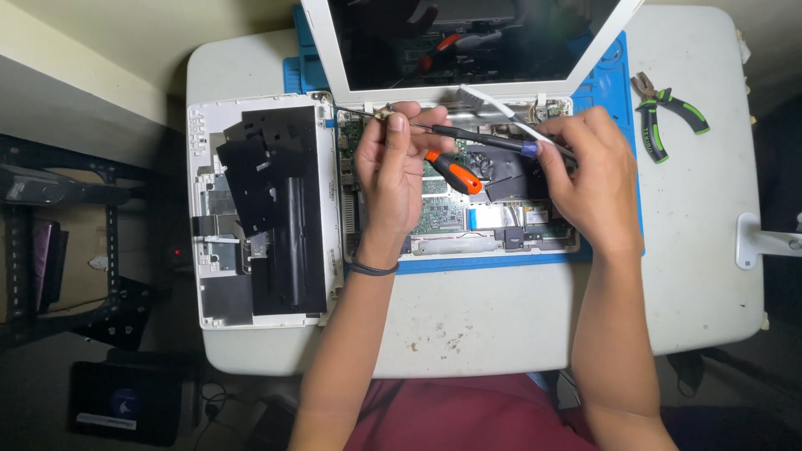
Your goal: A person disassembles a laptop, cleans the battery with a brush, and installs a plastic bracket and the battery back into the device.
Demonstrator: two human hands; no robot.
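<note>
White table (501,326) carries an opened laptop (455,219), its removed cover (263,209) left of the fingers; right hand (585,179) grips a black screwdriver (480,138), left hand (397,167) pinching its tip above the still-populated circuit board.

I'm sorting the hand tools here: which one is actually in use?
The black-shafted screwdriver, held by the right hand and steadied by the left hand. The orange-handled one and green pliers lie untouched.

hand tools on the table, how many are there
3. A black precision screwdriver held between the left hand and right hand; an orange-handled tool lying on the opened laptop; green-handled pliers at the table's right. Hands may hide more.
</note>
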